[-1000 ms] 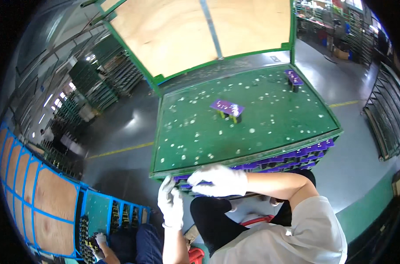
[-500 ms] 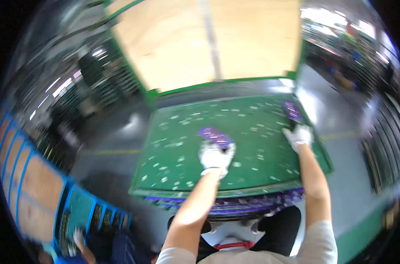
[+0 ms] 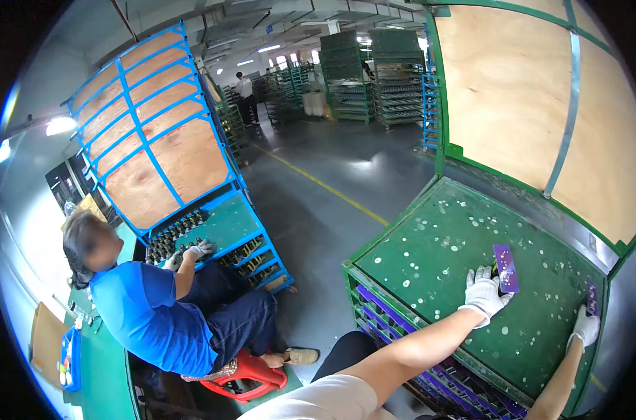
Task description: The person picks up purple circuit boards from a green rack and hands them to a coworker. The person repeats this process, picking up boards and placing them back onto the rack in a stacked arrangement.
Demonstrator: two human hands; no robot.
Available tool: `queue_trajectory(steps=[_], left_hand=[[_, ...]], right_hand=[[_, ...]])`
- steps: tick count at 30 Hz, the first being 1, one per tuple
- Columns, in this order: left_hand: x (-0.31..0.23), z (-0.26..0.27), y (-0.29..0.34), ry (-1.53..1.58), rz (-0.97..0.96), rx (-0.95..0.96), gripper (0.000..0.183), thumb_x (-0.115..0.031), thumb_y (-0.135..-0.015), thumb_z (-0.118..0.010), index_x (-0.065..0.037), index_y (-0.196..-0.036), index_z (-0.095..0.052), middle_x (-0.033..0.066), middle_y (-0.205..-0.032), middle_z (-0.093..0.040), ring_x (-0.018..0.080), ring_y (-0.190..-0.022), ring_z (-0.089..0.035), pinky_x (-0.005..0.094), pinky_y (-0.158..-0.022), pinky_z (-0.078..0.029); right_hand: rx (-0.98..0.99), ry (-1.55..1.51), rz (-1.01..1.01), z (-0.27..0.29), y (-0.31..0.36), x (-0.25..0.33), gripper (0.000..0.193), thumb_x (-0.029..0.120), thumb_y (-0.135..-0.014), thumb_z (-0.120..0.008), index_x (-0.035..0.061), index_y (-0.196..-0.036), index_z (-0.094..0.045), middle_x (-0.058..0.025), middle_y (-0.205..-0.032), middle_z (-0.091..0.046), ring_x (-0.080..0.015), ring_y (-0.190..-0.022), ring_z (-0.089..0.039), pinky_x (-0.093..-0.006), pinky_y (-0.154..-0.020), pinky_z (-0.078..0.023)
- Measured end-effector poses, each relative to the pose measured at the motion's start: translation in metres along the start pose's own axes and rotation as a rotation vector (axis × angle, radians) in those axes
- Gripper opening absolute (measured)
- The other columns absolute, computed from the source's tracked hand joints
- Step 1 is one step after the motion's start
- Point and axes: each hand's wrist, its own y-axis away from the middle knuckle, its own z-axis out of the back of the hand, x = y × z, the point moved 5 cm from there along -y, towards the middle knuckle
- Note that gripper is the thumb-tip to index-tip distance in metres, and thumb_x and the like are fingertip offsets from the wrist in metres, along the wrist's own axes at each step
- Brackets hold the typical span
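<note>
The view swings left; the white-gloved left hand (image 3: 482,292), fingers apart, stays by the purple rectangular board (image 3: 505,269) mid-way across the spotted green worktop (image 3: 430,241). The white-gloved right hand (image 3: 584,327), grip unclear, stays by the right-edge purple board (image 3: 592,298).

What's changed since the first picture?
The left hand and right hand went from in front of the green table to over it: the left to the middle purple piece, the right to the purple piece by the right edge. Any grip is unclear. The view swung left, showing more of the co-worker. Both pieces stayed on the table.
</note>
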Motion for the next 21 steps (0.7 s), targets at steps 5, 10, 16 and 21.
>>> queue_trajectory(steps=[5, 10, 16, 21], left_hand=[[0.014, -0.01, -0.01, 0.311, -0.097, -0.261, 0.05, -0.034, -0.071, -0.065, -0.003, -0.111, -0.061, 0.025, -0.125, -0.052, 0.0386, -0.111, -0.053, 0.0417, -0.1, -0.04], [0.019, 0.014, -0.009, 0.833, 0.253, -0.014, 0.025, -0.019, -0.076, -0.069, -0.005, -0.095, -0.062, 0.0097, -0.085, -0.064, 0.0209, -0.075, -0.059, 0.0361, -0.073, -0.049], [0.021, 0.004, -0.023, 1.155, -0.05, -0.191, 0.042, -0.009, -0.079, -0.067, -0.001, -0.118, -0.054, 0.0071, -0.108, -0.06, 0.0151, -0.097, -0.057, 0.0304, -0.086, -0.046], [-0.002, 0.06, 0.001, 1.042, -0.557, -0.482, 0.05, -0.016, -0.08, -0.064, -0.001, -0.125, -0.051, 0.0211, -0.132, -0.048, 0.0371, -0.129, -0.038, 0.046, -0.11, -0.026]], right_hand=[[0.247, -0.546, 0.242, 0.056, 0.109, 0.117, 0.039, 0.028, -0.074, -0.074, 0.0063, -0.105, -0.067, -0.0109, -0.096, -0.07, -0.0208, -0.087, -0.064, -0.0337, -0.084, -0.046], [0.395, -0.518, 0.392, 0.034, 0.163, 0.185, 0.048, 0.046, -0.075, -0.066, 0.0034, -0.095, -0.068, -0.0199, -0.087, -0.068, -0.0344, -0.082, -0.066, -0.0419, -0.074, -0.05], [0.251, -0.921, 0.476, 0.003, 0.204, 0.224, 0.047, 0.032, -0.076, -0.072, 0.0053, -0.113, -0.062, -0.0163, -0.097, -0.067, -0.0287, -0.088, -0.066, -0.0358, -0.077, -0.051], [-0.018, -1.202, 0.757, 0.053, 0.228, 0.223, 0.066, 0.023, -0.075, -0.074, 0.001, -0.13, -0.045, -0.0175, -0.121, -0.058, -0.0283, -0.11, -0.059, -0.0361, -0.094, -0.047]])
